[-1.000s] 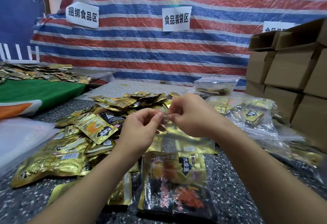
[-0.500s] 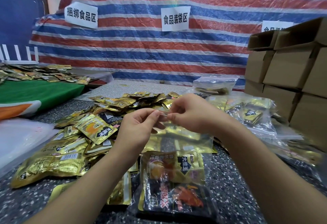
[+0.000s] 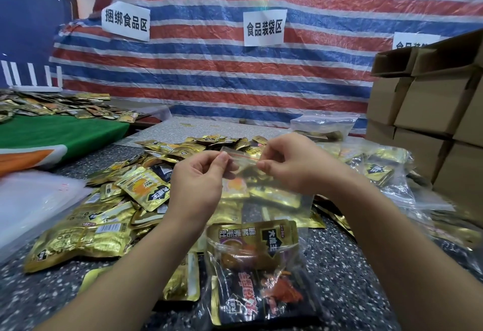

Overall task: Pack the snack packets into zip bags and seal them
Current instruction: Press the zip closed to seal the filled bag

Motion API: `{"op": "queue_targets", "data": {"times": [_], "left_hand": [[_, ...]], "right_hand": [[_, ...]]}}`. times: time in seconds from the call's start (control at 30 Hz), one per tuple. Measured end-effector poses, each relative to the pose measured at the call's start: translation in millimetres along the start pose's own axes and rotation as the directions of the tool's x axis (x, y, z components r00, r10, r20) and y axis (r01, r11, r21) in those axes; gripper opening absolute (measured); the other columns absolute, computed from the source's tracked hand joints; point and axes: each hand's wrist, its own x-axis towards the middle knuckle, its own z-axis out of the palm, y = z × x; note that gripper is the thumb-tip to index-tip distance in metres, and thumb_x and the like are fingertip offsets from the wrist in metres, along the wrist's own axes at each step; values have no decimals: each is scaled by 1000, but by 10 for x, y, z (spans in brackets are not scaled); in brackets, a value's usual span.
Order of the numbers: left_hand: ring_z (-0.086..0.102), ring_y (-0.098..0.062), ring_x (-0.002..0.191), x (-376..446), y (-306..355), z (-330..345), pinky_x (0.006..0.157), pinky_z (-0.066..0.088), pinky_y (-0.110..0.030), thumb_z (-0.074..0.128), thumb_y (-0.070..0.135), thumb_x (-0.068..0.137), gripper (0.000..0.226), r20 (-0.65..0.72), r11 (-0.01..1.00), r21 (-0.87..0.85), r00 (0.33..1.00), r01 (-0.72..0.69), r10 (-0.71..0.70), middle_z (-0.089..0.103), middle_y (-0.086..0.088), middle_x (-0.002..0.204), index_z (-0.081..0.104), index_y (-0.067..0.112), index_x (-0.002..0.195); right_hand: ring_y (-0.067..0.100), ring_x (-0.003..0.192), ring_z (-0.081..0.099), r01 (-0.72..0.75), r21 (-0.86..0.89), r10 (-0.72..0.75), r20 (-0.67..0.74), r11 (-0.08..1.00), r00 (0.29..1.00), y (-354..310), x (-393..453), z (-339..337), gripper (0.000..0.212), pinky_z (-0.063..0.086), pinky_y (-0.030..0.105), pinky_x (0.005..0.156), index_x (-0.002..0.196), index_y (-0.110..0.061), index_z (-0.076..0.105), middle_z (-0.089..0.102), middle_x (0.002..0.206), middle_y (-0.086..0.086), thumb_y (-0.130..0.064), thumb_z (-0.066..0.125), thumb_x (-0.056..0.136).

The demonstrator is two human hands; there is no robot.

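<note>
sealing step is in hand, by my read. left hand (image 3: 196,184) and right hand (image 3: 290,163) both pinch the red-lined zip strip (image 3: 241,157) at the top of the zip bag (image 3: 261,226), thumb and forefinger on each side of it. bag hangs from that strip over the speckled table (image 3: 339,265), held up in front of me, its lower end down near the tabletop; i can't tell if it touches.

inside the bag: a gold packet (image 3: 251,239) on top of a black packet (image 3: 264,296), both low in the bag. so filling looks done for this one; only the closure is left. i can't tell how much of the zip is already pressed shut, the strip is too small and glossy.

overall: early to mid. a big loose pile of gold snack packets (image 3: 109,215) sits just left of the hands, unpacked. filled bags (image 3: 379,171) lie to the right, beside the cardboard boxes (image 3: 431,111). a stack of what look like empty clear bags (image 3: 34,202) is at far left. plenty left to pack.

vs the earlier frames: the fingertips were almost touching at mid-strip a second ago. now they sit apart, with a stretch of red line bare between them. reads as the pinch running outward along the zip. bag contents and pile look unchanged.
</note>
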Motion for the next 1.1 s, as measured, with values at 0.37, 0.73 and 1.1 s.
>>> {"op": "queue_targets", "data": {"times": [0.37,0.73,1.1], "left_hand": [[70,-37,84,82,22,-98,78,56,-62,57,21,99,30,-94,999,-28,995,37,-40,75,-8,82,76,19,76],[72,-29,74,113,46,-133,65,59,-58,57,20,99,28,-138,997,-39,988,68,-73,76,-5,80,74,17,78],[71,-30,74,146,4,-150,67,59,-57,57,20,100,36,-154,999,-8,987,48,-48,75,-4,75,75,23,69]], "right_hand": [[7,62,51,-50,-113,56,47,992,997,74,-70,-232,19,37,25,53,80,-24,63,61,73,-6,-32,63,97],[12,69,56,-72,-180,82,48,981,995,218,-77,-334,16,41,29,57,84,-23,66,64,78,-4,-33,63,96],[-2,54,48,69,-182,-56,75,981,996,323,-98,-386,15,37,15,49,82,-25,62,55,66,-8,-27,64,96]]}}
